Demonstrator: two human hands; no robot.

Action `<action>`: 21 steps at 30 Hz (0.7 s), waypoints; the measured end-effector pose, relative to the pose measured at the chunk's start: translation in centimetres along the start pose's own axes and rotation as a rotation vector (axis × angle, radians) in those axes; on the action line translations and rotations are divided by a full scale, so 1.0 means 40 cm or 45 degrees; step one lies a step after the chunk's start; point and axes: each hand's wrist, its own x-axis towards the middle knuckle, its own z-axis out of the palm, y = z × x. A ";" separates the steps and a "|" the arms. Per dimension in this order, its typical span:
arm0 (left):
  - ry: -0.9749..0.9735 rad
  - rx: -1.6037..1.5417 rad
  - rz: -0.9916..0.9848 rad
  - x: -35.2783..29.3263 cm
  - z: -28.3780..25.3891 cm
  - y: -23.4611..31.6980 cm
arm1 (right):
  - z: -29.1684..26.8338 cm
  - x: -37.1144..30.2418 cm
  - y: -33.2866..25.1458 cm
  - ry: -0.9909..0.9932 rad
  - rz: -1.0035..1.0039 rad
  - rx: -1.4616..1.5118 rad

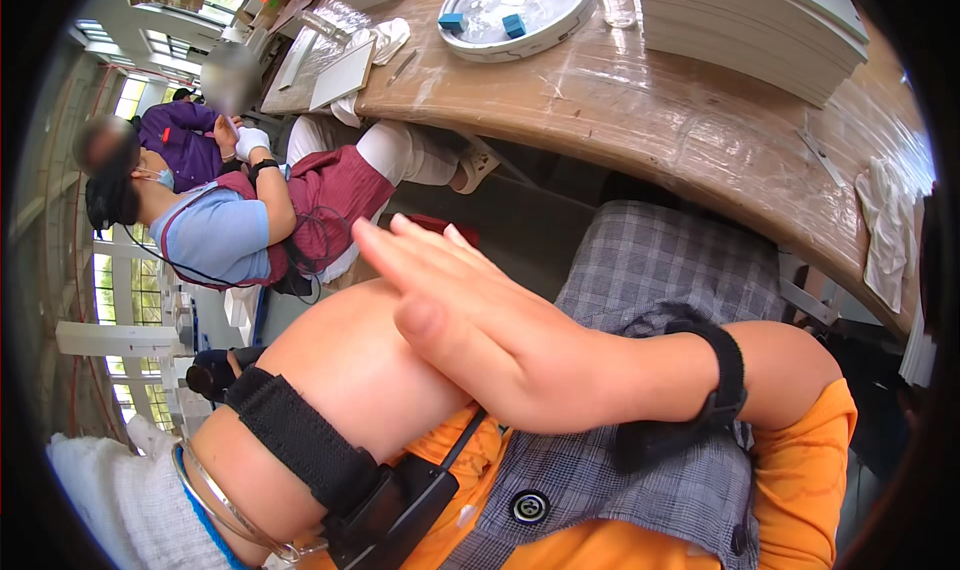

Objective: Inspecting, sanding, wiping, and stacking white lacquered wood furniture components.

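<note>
My bare right hand (500, 340) stretches leftward across my left forearm, its fingers straight and holding nothing. The palm side appears to lie against the forearm, though the exact contact is hidden. A black strap (728, 370) circles the right wrist. My left hand (125, 500), in a white glove with a blue edge, is at the lower left rim; its fingers are mostly out of sight. Beside the glove, a metal bangle (225, 500) rings the left wrist. Further up that forearm a black strap (300, 440) carries a black device (400, 510) with a cord.
Ahead stands a film-covered table (560, 100) with a round white tray (550, 45) bearing two blue blocks (514, 25). A stack of white boards (750, 30), a cutter (822, 158) and crumpled white cloth (885, 230) are to the right. Co-workers (215, 225) sit at left.
</note>
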 end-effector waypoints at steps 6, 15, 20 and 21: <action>-0.129 -0.226 -0.018 -0.006 0.028 -0.017 | -0.118 0.003 -0.023 0.196 0.474 0.115; -0.440 -0.343 -0.056 0.019 0.108 -0.049 | -0.056 0.013 -0.045 0.078 0.520 -0.385; -0.075 0.130 0.327 -0.005 0.143 -0.080 | -0.059 0.020 0.030 0.036 0.912 0.014; -0.386 0.352 0.489 0.070 0.043 -0.072 | -0.061 0.013 0.080 0.090 1.024 0.125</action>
